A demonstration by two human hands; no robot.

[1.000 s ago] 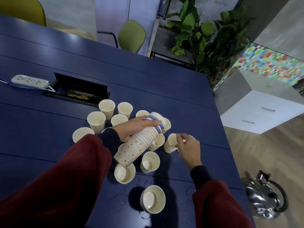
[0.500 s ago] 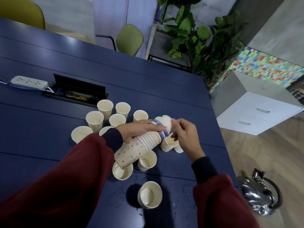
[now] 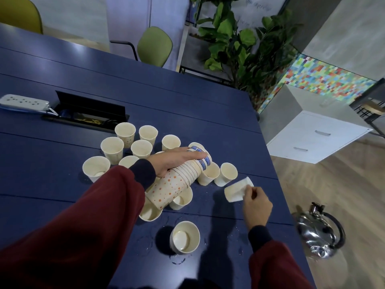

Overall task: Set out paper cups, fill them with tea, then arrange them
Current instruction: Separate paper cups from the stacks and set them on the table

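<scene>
My left hand [image 3: 174, 161] grips a tilted stack of nested paper cups [image 3: 173, 187], cream with orange dots, its open end pointing to the far right. My right hand [image 3: 257, 205] pinches a single cream paper cup [image 3: 236, 190], held on its side just above the dark blue table [image 3: 62, 184]. Several empty cups stand upright around the stack, among them one at the near edge [image 3: 185, 237], one at the left [image 3: 96, 168] and one next to the stack's mouth [image 3: 227, 174]. Small water drops lie on the table near the front cups.
A steel kettle [image 3: 319, 232] stands on the wooden floor right of the table. A white power strip [image 3: 24, 102] and an open cable box [image 3: 87, 115] sit at the far left. A green chair [image 3: 155, 45], a plant [image 3: 235, 42] and a white drawer cabinet [image 3: 314, 136] stand beyond.
My right hand went to the stack's mouth, drew one cup off and carried it right and toward me. The left hand and stack stayed almost still.
</scene>
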